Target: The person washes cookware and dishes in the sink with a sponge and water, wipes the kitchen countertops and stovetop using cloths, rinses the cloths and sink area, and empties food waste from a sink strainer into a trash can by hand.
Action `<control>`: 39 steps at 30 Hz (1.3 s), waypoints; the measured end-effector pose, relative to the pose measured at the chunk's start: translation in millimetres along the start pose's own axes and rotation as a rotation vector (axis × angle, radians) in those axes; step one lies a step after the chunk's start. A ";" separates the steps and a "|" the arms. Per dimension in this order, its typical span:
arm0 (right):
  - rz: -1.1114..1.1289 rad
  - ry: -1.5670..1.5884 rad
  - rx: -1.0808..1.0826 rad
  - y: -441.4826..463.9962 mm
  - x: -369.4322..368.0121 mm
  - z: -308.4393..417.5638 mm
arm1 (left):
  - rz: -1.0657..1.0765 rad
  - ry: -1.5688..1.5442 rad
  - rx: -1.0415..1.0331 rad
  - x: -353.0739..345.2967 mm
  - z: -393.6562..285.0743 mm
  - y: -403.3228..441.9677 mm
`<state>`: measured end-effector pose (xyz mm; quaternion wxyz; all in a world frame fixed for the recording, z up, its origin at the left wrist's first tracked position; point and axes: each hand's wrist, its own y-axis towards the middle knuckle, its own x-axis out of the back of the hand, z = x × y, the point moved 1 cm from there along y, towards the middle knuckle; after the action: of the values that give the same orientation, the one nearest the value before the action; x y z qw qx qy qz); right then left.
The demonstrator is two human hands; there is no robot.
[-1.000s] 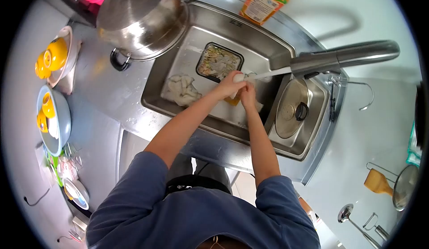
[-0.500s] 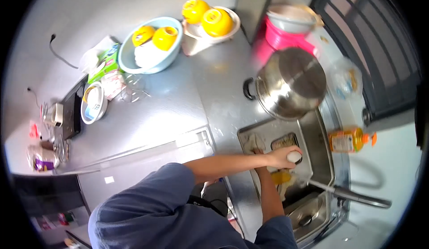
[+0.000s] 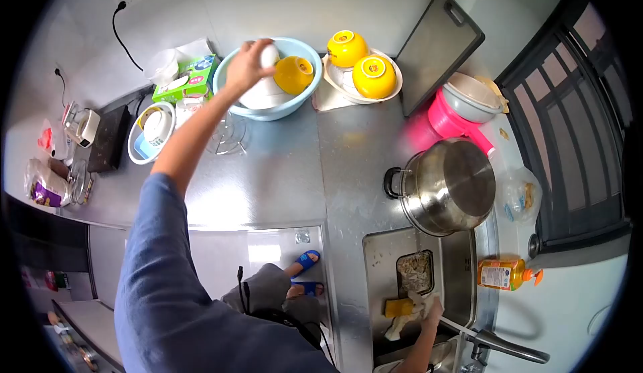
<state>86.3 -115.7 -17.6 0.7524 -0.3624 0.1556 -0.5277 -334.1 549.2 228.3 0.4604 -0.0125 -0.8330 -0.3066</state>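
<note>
My left hand (image 3: 246, 68) reaches over the light-blue basin (image 3: 313, 98), closed on a small white cup (image 3: 270, 56). Only part of the cup shows between my fingers and thumb. Beneath and beside that hand, the basin holds an upturned yellow bowl (image 3: 293, 75) and white dishware (image 3: 264, 97). Down in the sink (image 3: 384, 256), my right hand (image 3: 434, 309) grips a pale wet cloth (image 3: 405, 321) near the faucet (image 3: 512, 347). A yellow sponge (image 3: 398, 307) lies against the cloth. Part of the right hand's grip is hidden.
A large steel pot (image 3: 452, 185) stands upside down beside the sink. Orange dish soap (image 3: 504, 274) sits on the sink's far side. Two yellow bowls lie inverted in a white basket (image 3: 341, 82). A cutting board (image 3: 442, 48) leans on the wall, near a pink container (image 3: 449, 120).
My left hand has swung from the sink to the blue basin, carrying the small white cup. My right hand has shifted across the sink toward the faucet with the cloth.
</note>
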 end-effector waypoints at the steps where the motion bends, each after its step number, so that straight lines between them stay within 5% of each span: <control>1: -0.015 0.001 0.030 10.6 14.1 -5.6 | 0.027 0.095 0.095 1.2 16.3 6.4; 7: 0.311 0.214 0.249 77.0 98.4 -60.0 | 0.086 0.118 0.316 -44.1 110.1 -7.3; 8: 0.308 0.212 0.240 64.5 89.5 -57.8 | 0.053 0.027 0.321 -49.9 115.2 -13.7; 10: -0.075 0.179 0.439 -11.5 22.5 -8.9 | 0.072 0.087 0.385 -58.8 105.7 -24.6; 14: 0.100 0.008 0.419 3.6 40.8 0.0 | 0.209 0.247 0.450 -61.9 79.5 -31.5; 19: -0.069 -0.020 0.458 -25.0 26.4 22.0 | 0.392 0.372 0.425 -70.7 80.3 -29.6; 20: -0.243 -0.169 0.519 -50.0 7.7 36.9 | 0.426 0.381 0.343 -76.8 99.8 -27.6; 22: -0.145 -0.581 0.474 -18.1 43.4 21.2 | 0.494 0.397 0.280 -82.6 84.8 -18.2; 23: -0.098 -0.478 0.745 4.8 57.4 -5.8 | 0.549 0.427 0.233 -89.4 89.1 -13.3; 24: -0.028 -0.471 0.756 -5.2 48.0 0.8 | 0.503 0.437 0.057 -111.4 127.5 -9.5; 25: -0.009 -0.329 0.782 -36.8 23.4 21.4 | 0.515 0.522 -0.440 -128.5 187.3 0.0; 26: -0.085 -0.614 0.916 -43.0 22.0 28.1 | 0.541 0.810 -0.573 -134.8 203.4 6.3; 28: -0.245 -0.661 0.847 -52.1 22.6 25.6 | 0.130 0.191 -0.707 -78.3 117.2 -1.8; 31: -0.234 -0.339 0.700 -63.8 30.9 16.1 | -0.113 -0.484 -0.228 -45.3 -23.1 -42.2; 33: -0.190 -0.192 0.552 -88.6 27.2 30.7 | 0.089 -0.540 -0.407 -27.8 -168.5 -120.4; 35: -0.151 -0.169 0.611 -95.8 29.1 32.5 | 0.758 -1.035 -0.366 -41.6 -285.3 -209.8; 37: -0.078 -0.053 0.645 -102.4 30.3 34.5 | 1.169 -1.022 -0.567 -98.8 -362.7 -288.6; 39: -0.118 -0.087 0.622 -103.5 35.1 31.9 | 1.247 -1.176 -0.696 -158.4 -434.5 -368.5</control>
<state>49.3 -154.1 83.0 0.8011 -0.1457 -0.0671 -0.5767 -24.8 64.6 90.2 0.0156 -0.7498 -0.6363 -0.1808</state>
